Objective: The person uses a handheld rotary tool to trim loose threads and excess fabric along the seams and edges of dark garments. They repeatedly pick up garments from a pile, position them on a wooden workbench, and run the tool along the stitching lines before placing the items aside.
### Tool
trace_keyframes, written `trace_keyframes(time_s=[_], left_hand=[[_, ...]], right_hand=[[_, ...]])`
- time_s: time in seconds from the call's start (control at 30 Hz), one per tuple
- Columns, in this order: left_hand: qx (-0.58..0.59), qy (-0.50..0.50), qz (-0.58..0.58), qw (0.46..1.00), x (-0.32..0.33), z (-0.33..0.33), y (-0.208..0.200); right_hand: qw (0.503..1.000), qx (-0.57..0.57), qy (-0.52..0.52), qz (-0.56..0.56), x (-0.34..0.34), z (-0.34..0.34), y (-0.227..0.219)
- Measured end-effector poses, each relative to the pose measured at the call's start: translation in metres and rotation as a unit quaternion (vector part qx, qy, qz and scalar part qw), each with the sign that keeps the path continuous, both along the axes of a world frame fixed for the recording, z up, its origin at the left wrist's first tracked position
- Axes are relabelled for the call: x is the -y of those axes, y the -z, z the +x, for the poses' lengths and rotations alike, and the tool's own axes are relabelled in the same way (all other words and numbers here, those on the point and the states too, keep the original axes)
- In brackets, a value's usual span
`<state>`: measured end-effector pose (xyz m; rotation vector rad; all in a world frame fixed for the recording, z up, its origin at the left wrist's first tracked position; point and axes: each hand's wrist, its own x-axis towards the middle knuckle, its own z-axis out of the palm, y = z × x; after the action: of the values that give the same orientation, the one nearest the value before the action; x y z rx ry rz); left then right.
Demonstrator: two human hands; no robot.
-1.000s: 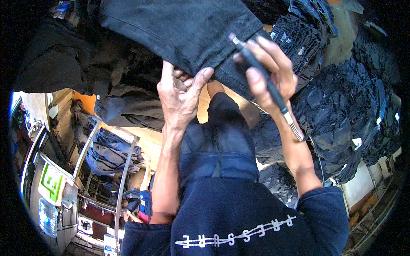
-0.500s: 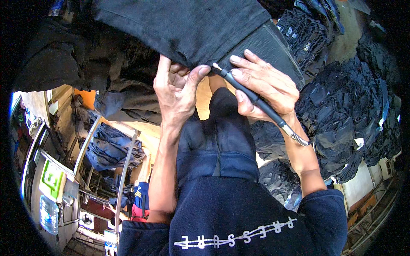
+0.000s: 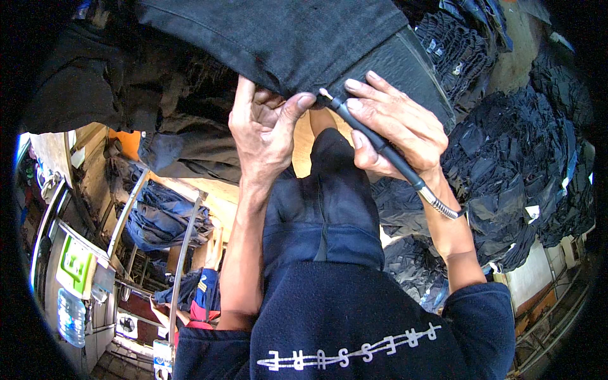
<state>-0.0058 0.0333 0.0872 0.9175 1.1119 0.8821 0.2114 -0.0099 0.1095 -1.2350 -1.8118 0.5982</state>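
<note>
A black denim garment [image 3: 278, 41] lies in front of me, with a flat dark board [image 3: 411, 66] showing past its hem on the right. My left hand [image 3: 263, 139] is closed on the garment's near edge, its fingers curled beneath and the thumb toward the right. In my right hand [image 3: 402, 130] is a slim black pen-shaped rotary handpiece [image 3: 382, 145] with a small pale tip and a spring-sleeved tail. The tip sits at the garment's edge, close to my left thumb; whether it touches cannot be told. My right fingertips rest on the board.
Heaps of dark garments [image 3: 506, 171] fill the right side. More dark cloth [image 3: 82, 82] hangs at the left. Metal rails [image 3: 189, 253] stand at lower left near a blue garment bundle [image 3: 158, 215], a plastic bottle [image 3: 71, 316] and a person in red and blue [image 3: 206, 304].
Both hands and the handpiece have shifted very slightly to the right, and the garment's edge has moved a little. At lower left, the other person's arm has come into view.
</note>
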Motion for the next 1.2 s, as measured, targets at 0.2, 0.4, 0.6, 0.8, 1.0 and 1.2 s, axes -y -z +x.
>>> trace_keyframes(time_s=[0.2, 0.4, 0.6, 0.8, 1.0, 1.2], left_hand=[[0.002, -0.002, 0.004, 1.000, -0.0004, 0.0010, 0.0004], [0.005, -0.003, -0.002, 1.000, 0.0003, 0.0013, -0.0002], [0.001, -0.005, 0.004, 1.000, 0.0010, 0.0017, 0.0002], [-0.004, 0.000, -0.001, 1.000, 0.0010, 0.0007, 0.0004], [-0.011, 0.005, -0.003, 1.000, 0.0013, -0.0007, 0.0006], [-0.014, 0.002, -0.001, 1.000, 0.0013, -0.0006, 0.0010]], right_hand=[[1.000, 0.005, 0.023, -0.003, 0.0004, -0.0004, -0.0010], [0.998, 0.006, 0.057, -0.003, 0.0015, -0.0010, -0.0009], [0.997, 0.002, 0.081, 0.004, 0.0023, -0.0017, 0.0023], [0.995, 0.005, 0.100, 0.009, 0.0018, -0.0005, 0.0028], [0.994, 0.011, 0.107, 0.016, 0.0008, 0.0007, 0.0026], [1.000, 0.004, 0.018, -0.015, 0.0018, -0.0001, -0.0010]])
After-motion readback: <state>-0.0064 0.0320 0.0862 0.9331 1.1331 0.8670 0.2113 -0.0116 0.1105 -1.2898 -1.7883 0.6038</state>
